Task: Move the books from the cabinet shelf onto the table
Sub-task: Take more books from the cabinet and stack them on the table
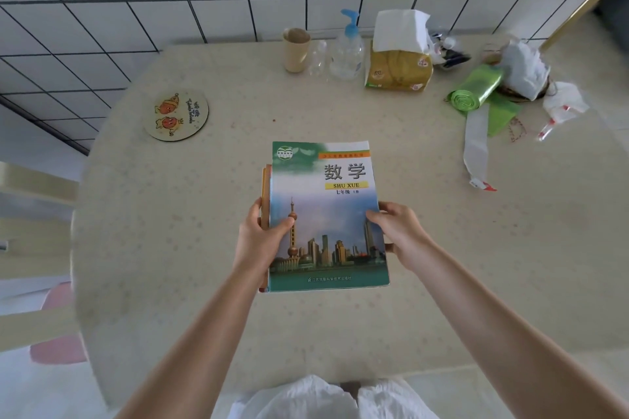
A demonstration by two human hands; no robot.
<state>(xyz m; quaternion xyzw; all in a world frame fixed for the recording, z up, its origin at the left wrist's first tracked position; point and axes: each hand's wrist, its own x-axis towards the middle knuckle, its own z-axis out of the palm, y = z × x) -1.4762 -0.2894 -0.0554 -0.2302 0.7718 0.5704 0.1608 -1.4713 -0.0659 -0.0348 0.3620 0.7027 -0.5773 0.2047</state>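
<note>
Both hands are on the stack of books (326,214), one per long edge. Left hand (260,235) grips the spine side: thumb curled over the top cover, fingers hidden underneath. Right hand (396,231) grips the opposite long edge the same way, thumb tip on the cover, rest of the fingers out of sight below.

The stack sits between the hands, at the centre of the bench (170,248) and just ahead of the person's body. The top book is a green-and-blue maths textbook with a city skyline; at least one orange-edged book pokes out under it on the left-hand side (total count can't be read from here). I can't tell whether the underside is already touching the bench or just above it.

Key relation: the long axis of the stack runs straight away from the person, near edge toward the wrists, far edge beyond the fingertips. Both hands sit at about the same point along it, in the near half, so neither is closer. My read: the carry is basically done, and the next move is straight down and release, no rotation needed.

Outward from the hands: a round coaster (176,115) forward-left. Further ahead, by the tiled wall: a cup (296,49), pump bottle (347,51), tissue pack (398,58). Forward-right: a green bag roll (476,92) and loose plastic bags. All well apart from the stack.
</note>
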